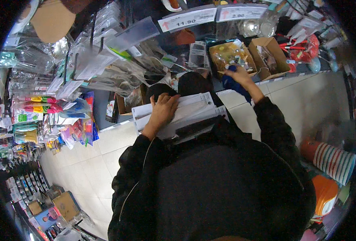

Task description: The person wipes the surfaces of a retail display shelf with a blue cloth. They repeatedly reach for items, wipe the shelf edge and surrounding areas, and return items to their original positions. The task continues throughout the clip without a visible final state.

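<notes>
My left hand [165, 110] lies palm down over several flat white packages [193, 106] stacked across my lap. Its fingers are spread, with the tips near the far edge of the stack. Out to the right, my right hand [241, 76] grips a dark blue cloth [235, 85], part of which hangs below the fingers. That hand is at the front of an open cardboard box [251, 60] holding small plastic-wrapped goods. Whether the cloth touches the box, I cannot tell. My dark-clad knees [194, 82] point toward the shelf.
A second cardboard box [281, 58] stands right of the first, beside red-handled items [304, 49]. Hooks with clear-wrapped goods [105, 72] project at left, under price labels [187, 19]. Stacked striped buckets [331, 159] are at right. Cartons [66, 206] sit lower left on tiled floor [84, 168].
</notes>
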